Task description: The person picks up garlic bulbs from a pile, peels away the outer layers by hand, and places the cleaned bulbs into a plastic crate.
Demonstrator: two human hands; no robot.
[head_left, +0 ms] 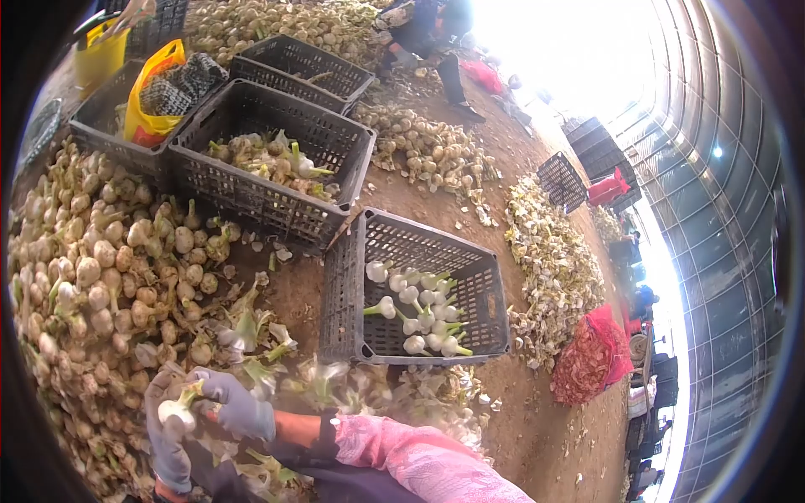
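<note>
A white garlic bulb [176, 414] with a short green stem is between my two gloved hands at the lower left. My left hand [164, 436], in a grey glove, is closed round the bulb's outer side. My right hand [238, 406], also gloved, has its fingers curled at the stem; its fingertips are partly hidden. Beside them lies a large heap of untrimmed garlic [101, 293]. Loose husks and leaves [243, 331] lie just above my hands. A black crate [348, 327] holding several clean white bulbs [428, 310] stands to the right of them.
Another black crate [268, 205] holds garlic scraps, beside one with a yellow bag [151, 101]. Peelings [553, 277] and a red mesh sack [591, 356] lie to the right. A co-worker [419, 33] is at the top, near more garlic piles.
</note>
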